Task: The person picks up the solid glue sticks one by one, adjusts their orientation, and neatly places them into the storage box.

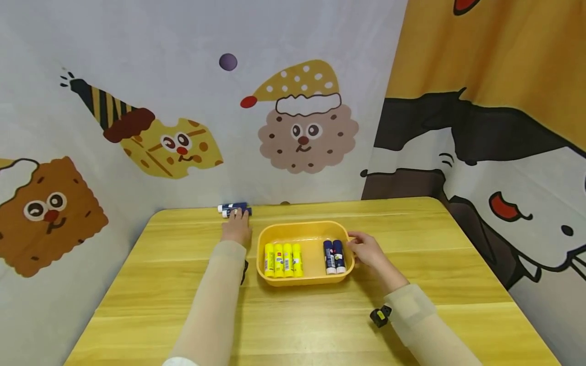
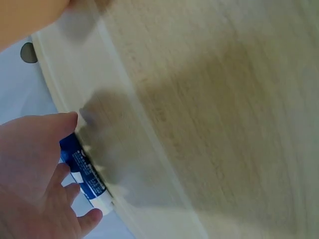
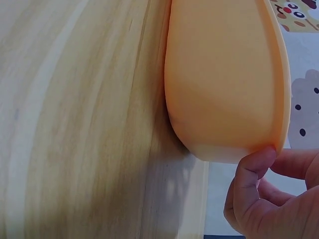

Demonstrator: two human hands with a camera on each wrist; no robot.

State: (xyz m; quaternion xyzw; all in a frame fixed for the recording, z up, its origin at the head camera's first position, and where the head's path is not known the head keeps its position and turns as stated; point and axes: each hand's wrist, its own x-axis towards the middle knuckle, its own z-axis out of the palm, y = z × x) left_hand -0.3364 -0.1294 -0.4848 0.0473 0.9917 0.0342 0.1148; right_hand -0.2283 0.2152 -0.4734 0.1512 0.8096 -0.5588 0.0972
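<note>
At the back edge of the table, my left hand [image 1: 236, 230] reaches over two blue glue sticks [image 1: 232, 206] with white ends. In the left wrist view, the thumb and fingers of that hand [image 2: 35, 174] are spread at a blue glue stick [image 2: 85, 172], not visibly closed round it. My right hand [image 1: 366, 248] grips the right end of a yellow plastic basket [image 1: 304, 281]. Its thumb and fingers pinch the rim in the right wrist view. Inside the basket, several yellow glue sticks [image 1: 283, 260] stand in a row at left and two blue ones [image 1: 334, 257] at right.
The wood-grain table [image 1: 302, 325] carries the basket near its middle. Behind it hangs a white cloth [image 1: 183, 40] printed with cartoon biscuits, and an orange, black and white cartoon curtain [image 1: 485, 66] is at right. A small black device [image 1: 380, 316] sits at the right wrist.
</note>
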